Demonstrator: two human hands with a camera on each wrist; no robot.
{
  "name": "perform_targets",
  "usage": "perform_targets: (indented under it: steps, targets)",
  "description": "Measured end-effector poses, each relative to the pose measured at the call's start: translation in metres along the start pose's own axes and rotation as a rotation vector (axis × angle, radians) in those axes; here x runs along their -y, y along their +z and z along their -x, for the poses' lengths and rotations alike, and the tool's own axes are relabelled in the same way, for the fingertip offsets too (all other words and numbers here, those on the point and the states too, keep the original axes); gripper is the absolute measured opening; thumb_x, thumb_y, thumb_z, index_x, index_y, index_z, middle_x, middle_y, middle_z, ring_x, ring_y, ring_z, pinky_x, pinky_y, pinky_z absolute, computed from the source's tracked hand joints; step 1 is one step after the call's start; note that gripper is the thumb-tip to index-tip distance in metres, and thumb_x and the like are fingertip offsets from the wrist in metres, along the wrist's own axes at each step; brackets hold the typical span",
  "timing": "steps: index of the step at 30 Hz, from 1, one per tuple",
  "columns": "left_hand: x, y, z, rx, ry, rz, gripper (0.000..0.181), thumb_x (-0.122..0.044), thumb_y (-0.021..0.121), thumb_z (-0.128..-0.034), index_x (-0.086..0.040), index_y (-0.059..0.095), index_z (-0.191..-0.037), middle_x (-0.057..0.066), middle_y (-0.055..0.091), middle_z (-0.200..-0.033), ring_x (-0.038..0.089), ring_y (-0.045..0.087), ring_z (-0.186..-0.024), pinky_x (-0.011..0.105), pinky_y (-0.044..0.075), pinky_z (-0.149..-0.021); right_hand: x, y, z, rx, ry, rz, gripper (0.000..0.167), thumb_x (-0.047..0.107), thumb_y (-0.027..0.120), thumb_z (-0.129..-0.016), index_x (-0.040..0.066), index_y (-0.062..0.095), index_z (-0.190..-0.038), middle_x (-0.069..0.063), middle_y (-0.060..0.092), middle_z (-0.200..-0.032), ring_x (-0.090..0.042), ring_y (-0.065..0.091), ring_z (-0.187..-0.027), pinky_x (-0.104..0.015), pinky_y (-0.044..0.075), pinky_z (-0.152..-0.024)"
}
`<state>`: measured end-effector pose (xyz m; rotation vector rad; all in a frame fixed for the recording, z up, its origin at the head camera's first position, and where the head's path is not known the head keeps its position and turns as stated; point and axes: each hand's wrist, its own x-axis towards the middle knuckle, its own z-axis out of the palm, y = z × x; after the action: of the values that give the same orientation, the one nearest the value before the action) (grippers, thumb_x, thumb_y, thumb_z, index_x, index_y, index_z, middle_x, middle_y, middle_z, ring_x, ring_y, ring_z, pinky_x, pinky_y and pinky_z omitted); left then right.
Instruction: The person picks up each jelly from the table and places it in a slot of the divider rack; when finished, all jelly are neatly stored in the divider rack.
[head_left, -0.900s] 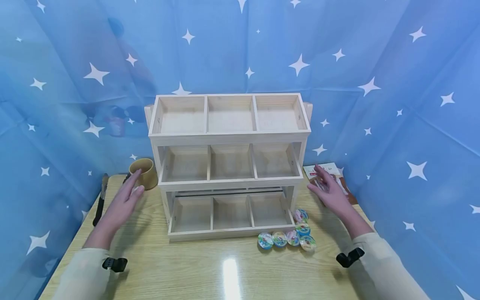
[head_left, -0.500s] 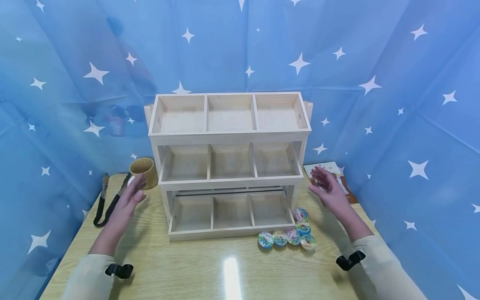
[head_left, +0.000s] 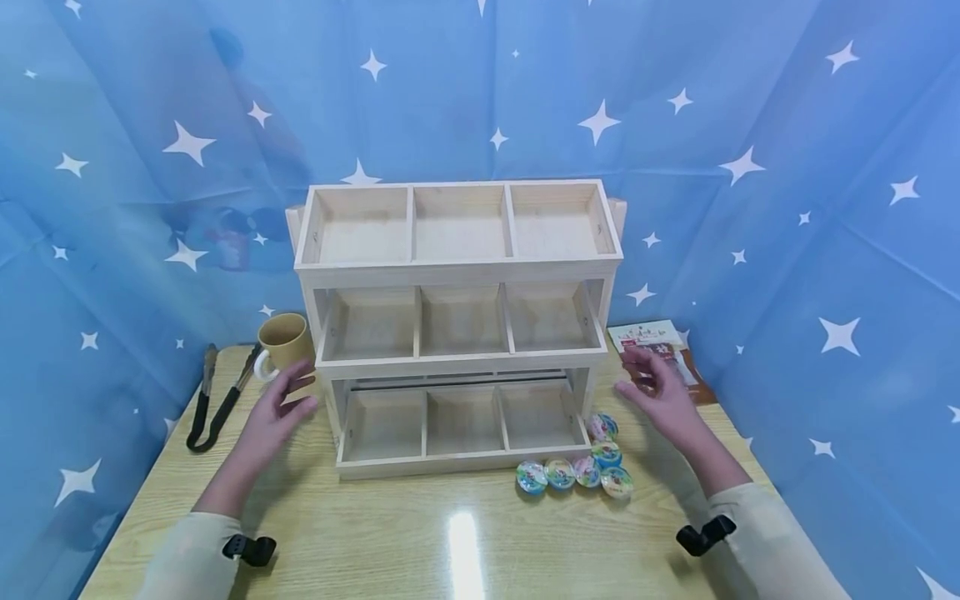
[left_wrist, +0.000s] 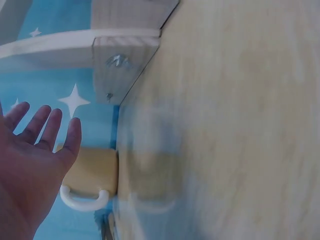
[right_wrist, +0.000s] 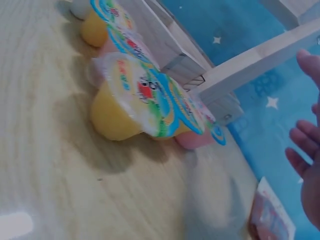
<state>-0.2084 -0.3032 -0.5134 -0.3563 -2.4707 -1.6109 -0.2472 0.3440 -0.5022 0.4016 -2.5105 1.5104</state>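
A pale wooden three-tier shelf (head_left: pixel 461 364) stands mid-table, each tier split into three bare compartments. Left of it, my left hand (head_left: pixel 273 417) hovers with fingers spread and slightly bent, holding nothing. Just beyond that hand is a tan mug (head_left: pixel 285 337) with a white handle, also seen in the left wrist view as a tan mug (left_wrist: pixel 90 172). On the other side my right hand (head_left: pixel 663 400) hangs in the air with loosely bent fingers, also without anything in it. Below and left of it, several jelly cups (right_wrist: pixel 145 97) with printed foil lids stand by the shelf's front right corner.
Black-handled tongs (head_left: pixel 217 408) lie near the table's left edge. A brown and white packet (head_left: pixel 667 354) lies at the back right, partly behind my right hand. A blue star-printed curtain (head_left: pixel 450 92) encloses the table (head_left: pixel 375 542) at the back and sides.
My left hand has moved right and slightly nearer, towards the shelf, uncovering the tongs and mug handle. The right hand has lowered slightly and its fingers bend more.
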Motion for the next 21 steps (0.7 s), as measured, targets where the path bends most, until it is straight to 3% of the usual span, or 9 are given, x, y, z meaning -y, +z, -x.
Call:
perform_targets:
  steps: [3, 8, 15, 21]
  targets:
    - [0.001, 0.008, 0.001, 0.015, -0.007, 0.008, 0.066, -0.013, 0.065, -0.1134, -0.005, 0.034, -0.171, 0.026, 0.044, -0.167, 0.048, 0.044, -0.149, 0.011, 0.043, -0.103, 0.002, 0.001, 0.009, 0.017, 0.023, 0.018, 0.063, 0.013, 0.075, -0.107, 0.000, 0.046, -0.162, -0.023, 0.056, -0.155, -0.029, 0.055, -0.135, -0.018, 0.047, -0.107]
    - [0.002, 0.020, 0.003, 0.027, -0.030, -0.001, 0.067, -0.018, 0.067, -0.1129, -0.005, 0.036, -0.170, 0.024, 0.047, -0.164, 0.043, 0.047, -0.147, 0.012, 0.045, -0.102, 0.005, 0.004, 0.027, 0.049, 0.049, 0.054, 0.063, 0.017, 0.077, -0.107, 0.002, 0.048, -0.160, -0.022, 0.057, -0.155, -0.036, 0.055, -0.136, -0.024, 0.047, -0.109]
    - [-0.001, 0.031, 0.005, 0.017, -0.059, 0.018, 0.064, -0.016, 0.068, -0.1120, -0.003, 0.040, -0.168, 0.026, 0.054, -0.157, 0.038, 0.051, -0.143, 0.013, 0.048, -0.101, 0.003, 0.014, 0.045, 0.105, 0.077, 0.061, 0.059, 0.018, 0.077, -0.107, 0.002, 0.051, -0.157, -0.021, 0.057, -0.154, -0.040, 0.054, -0.137, -0.041, 0.049, -0.111]
    - [-0.001, 0.036, 0.005, -0.002, -0.095, 0.019, 0.059, -0.018, 0.070, -0.1112, -0.003, 0.046, -0.163, 0.025, 0.059, -0.151, 0.021, 0.057, -0.134, 0.015, 0.050, -0.099, 0.000, 0.022, 0.053, 0.120, 0.116, 0.085, 0.059, 0.022, 0.077, -0.107, 0.003, 0.051, -0.157, -0.022, 0.057, -0.153, -0.041, 0.056, -0.136, -0.042, 0.051, -0.110]
